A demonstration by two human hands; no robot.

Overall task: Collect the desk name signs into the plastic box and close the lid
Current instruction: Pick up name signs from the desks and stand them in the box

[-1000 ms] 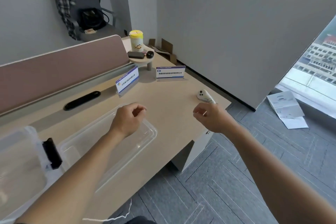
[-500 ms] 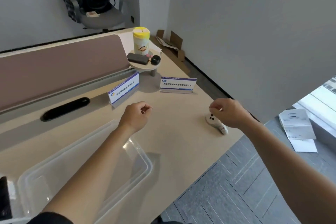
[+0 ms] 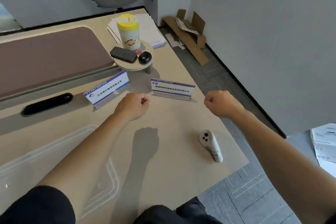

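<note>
Two desk name signs stand on the beige desk, white with blue bands and Chinese text. The left sign (image 3: 107, 90) leans at an angle beside the partition. The right sign (image 3: 172, 89) faces me. My left hand (image 3: 132, 105) hovers between them as a loose fist, holding nothing. My right hand (image 3: 221, 103) is curled too, just right of the right sign, with nothing in it. A clear plastic lid (image 3: 54, 162) lies flat at the lower left, partly under my left forearm. The box itself is out of view.
A white handheld controller (image 3: 211, 143) lies near the desk's right edge. A small round shelf (image 3: 135, 66) carries a yellow-lidded canister (image 3: 129, 32), a black case and a black mouse. A black oblong cable slot (image 3: 47, 103) sits left. Papers lie on the floor at right.
The view has tilted down and closer to the desk. Both hands moved forward towards the signs; the right hand went past the white controller, which now lies behind it.
</note>
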